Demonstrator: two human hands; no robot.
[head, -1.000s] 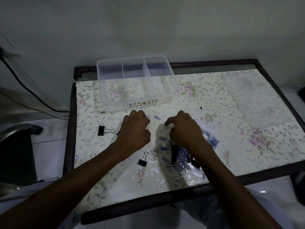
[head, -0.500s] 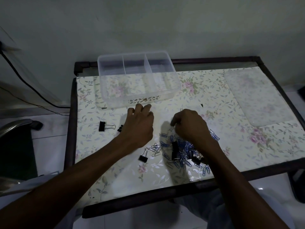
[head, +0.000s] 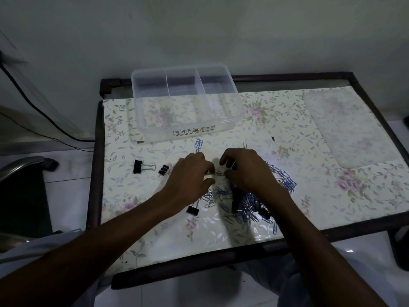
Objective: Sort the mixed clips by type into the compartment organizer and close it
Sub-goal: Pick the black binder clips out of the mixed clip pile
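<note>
Both hands meet over the counter (head: 287, 213): the left hand (head: 192, 176) and right hand (head: 245, 169) each pinch a paper clip (head: 219, 173) between them, beside the clip pile (head: 245, 200); the clear organizer (head: 186, 127) sits behind.

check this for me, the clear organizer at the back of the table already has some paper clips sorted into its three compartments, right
Not quite. The head view shows the organizer at the back of the table with all three compartments empty; the paper clips lie on the table.
</note>
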